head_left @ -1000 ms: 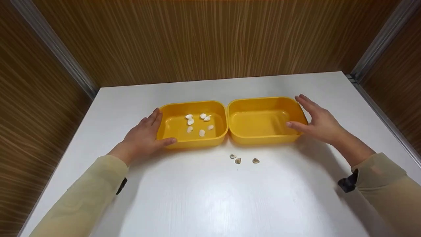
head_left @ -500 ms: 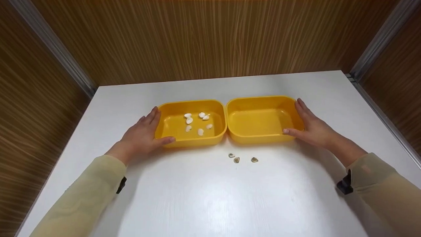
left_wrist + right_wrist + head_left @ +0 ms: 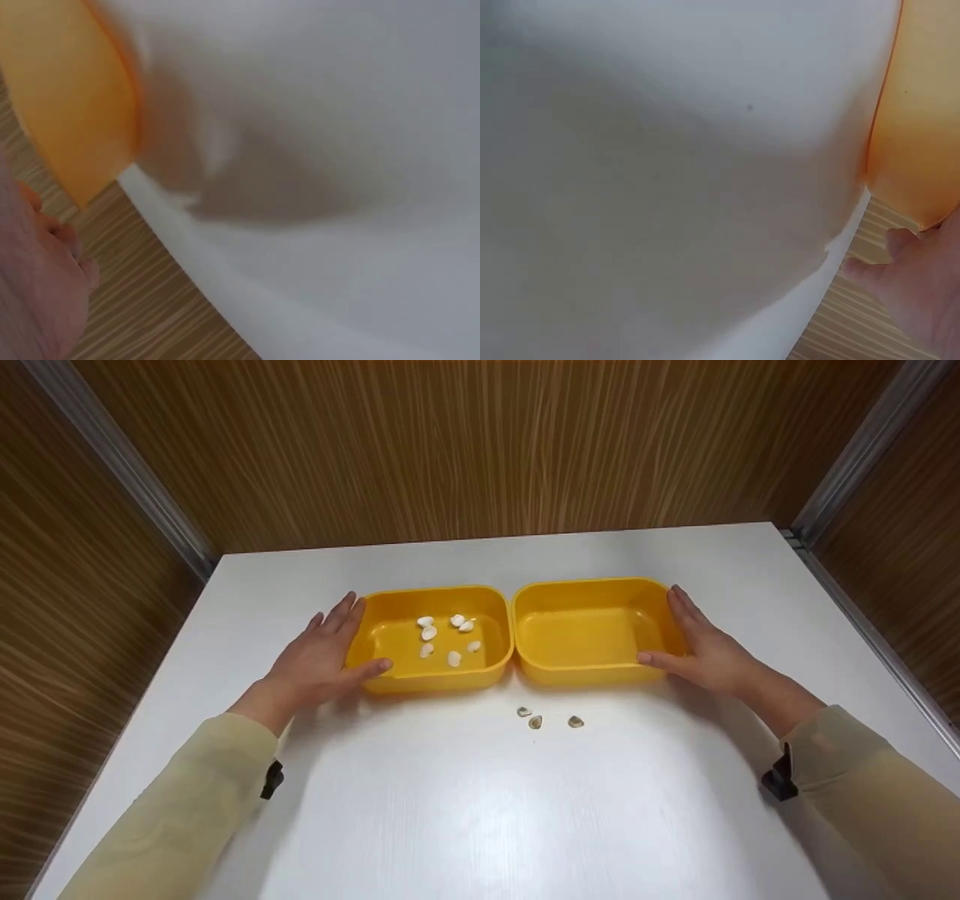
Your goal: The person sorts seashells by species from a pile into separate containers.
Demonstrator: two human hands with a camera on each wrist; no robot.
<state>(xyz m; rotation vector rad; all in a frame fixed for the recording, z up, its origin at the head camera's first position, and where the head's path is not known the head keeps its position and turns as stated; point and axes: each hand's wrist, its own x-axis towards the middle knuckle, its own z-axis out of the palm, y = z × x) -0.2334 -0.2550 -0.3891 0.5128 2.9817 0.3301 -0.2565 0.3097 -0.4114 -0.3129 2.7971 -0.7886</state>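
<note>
My left hand [image 3: 313,656] lies along the left end of a yellow plastic box [image 3: 442,681], its fingers extended beside the wall and its thumb at the front rim. Several small white shells [image 3: 429,633] are spread over that box's floor. A second yellow box [image 3: 589,673] stands right beside the first, end to end, with a bare floor. Against its right end rests my right hand [image 3: 716,656], fingers straight and thumb over the front corner. Three small brownish shell-like pieces [image 3: 535,722] lie on the table in front of the boxes.
The white table [image 3: 480,810] runs back to a wood-grain panel [image 3: 480,450]. Similar panels rise at both sides, with metal strips [image 3: 124,457] in the corners. Each wrist carries a black strap piece [image 3: 780,776].
My right hand has come in against the right box's end. My left fingers have spread and lifted slightly at the left box. The whole head view has shifted a little; boxes and shells keep their arrangement.
</note>
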